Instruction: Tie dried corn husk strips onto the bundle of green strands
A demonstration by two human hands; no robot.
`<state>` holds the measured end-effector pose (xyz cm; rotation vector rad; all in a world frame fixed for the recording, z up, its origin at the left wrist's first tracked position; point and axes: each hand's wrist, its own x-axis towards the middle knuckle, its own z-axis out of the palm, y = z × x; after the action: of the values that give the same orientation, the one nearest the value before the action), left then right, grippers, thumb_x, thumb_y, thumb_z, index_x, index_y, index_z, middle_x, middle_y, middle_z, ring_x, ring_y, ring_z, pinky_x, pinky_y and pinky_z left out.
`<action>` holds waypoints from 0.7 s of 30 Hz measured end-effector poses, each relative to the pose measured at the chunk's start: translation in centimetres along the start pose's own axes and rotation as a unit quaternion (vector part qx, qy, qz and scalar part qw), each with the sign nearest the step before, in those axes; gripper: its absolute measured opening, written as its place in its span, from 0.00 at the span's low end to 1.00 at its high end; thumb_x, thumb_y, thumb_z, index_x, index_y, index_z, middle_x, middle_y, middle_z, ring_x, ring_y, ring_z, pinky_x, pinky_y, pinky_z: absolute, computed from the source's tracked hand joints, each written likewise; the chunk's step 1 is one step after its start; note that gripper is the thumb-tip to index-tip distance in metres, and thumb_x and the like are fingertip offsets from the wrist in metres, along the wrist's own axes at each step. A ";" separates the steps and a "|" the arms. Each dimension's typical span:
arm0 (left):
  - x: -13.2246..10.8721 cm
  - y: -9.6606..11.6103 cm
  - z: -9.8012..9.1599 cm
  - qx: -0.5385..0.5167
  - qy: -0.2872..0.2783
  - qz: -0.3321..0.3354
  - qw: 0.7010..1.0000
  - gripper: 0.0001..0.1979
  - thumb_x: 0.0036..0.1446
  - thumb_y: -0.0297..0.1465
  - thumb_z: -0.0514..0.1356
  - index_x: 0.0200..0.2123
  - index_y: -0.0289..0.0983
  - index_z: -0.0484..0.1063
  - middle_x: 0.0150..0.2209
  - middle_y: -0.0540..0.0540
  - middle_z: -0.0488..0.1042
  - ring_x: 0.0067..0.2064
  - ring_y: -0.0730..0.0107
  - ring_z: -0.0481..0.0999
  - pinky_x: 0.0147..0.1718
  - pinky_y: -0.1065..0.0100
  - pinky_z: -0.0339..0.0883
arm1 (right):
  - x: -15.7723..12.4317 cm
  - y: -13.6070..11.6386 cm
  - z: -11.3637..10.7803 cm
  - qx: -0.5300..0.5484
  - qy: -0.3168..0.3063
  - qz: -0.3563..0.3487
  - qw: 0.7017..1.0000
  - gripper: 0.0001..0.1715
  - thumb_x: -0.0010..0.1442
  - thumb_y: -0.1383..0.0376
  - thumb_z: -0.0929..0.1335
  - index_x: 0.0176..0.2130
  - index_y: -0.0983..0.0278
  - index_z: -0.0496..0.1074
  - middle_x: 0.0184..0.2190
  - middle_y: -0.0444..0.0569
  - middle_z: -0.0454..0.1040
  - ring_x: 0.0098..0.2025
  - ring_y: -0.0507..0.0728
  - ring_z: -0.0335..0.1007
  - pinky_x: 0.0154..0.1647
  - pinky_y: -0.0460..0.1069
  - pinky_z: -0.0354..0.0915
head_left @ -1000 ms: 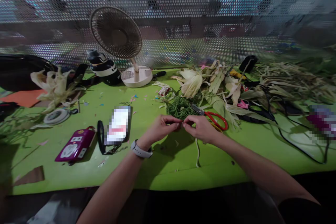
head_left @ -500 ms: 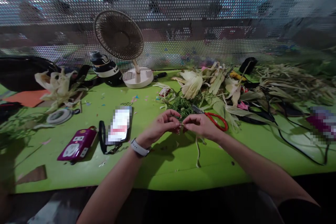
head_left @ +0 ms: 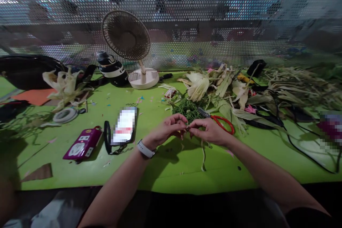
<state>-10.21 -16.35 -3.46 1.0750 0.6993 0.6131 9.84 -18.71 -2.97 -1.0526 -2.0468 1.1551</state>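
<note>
My left hand, with a white watch band on its wrist, meets my right hand over the table's front middle. Both hands are closed in a pinch at the fingertips, around something too small to make out. Just behind them lies a heap of thin green stems. Scissors with red handles rest behind my right hand, blades toward the stems. A pale strand lies on the green tabletop below my right hand.
Dried corn husks and leaves spread over the back right. A fan and a black bottle stand at the back. Left of my hands are a phone, a purple pouch, a tape roll and more husks.
The whole view has shifted slightly, so things appear a little further right. My fingertips remain together, with only a small change in finger position.
</note>
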 end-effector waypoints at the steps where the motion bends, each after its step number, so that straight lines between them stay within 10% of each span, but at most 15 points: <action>1: -0.1 0.0 0.1 0.019 0.010 0.007 1.000 0.13 0.51 0.37 0.63 0.36 0.36 0.67 0.28 0.52 0.69 0.28 0.76 0.70 0.26 0.73 0.68 | 0.0 0.0 0.0 -0.004 0.007 -0.002 1.000 0.10 0.59 0.64 0.65 0.37 0.66 0.75 0.31 0.46 0.77 0.32 0.51 0.70 0.35 0.46 0.64; 21: 0.6 -2.2 1.0 0.294 0.034 0.162 0.941 0.16 0.63 0.42 0.49 0.29 0.37 0.61 0.23 0.53 0.64 0.25 0.77 0.64 0.27 0.72 0.59 | 0.1 0.0 -0.5 -0.067 0.036 -0.005 0.997 0.10 0.61 0.63 0.65 0.33 0.66 0.73 0.28 0.46 0.76 0.31 0.52 0.69 0.34 0.46 0.64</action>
<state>-8.85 -17.24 -5.29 1.7556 0.7965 0.7452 10.15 -18.47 -2.69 -1.1302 -2.0938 0.9719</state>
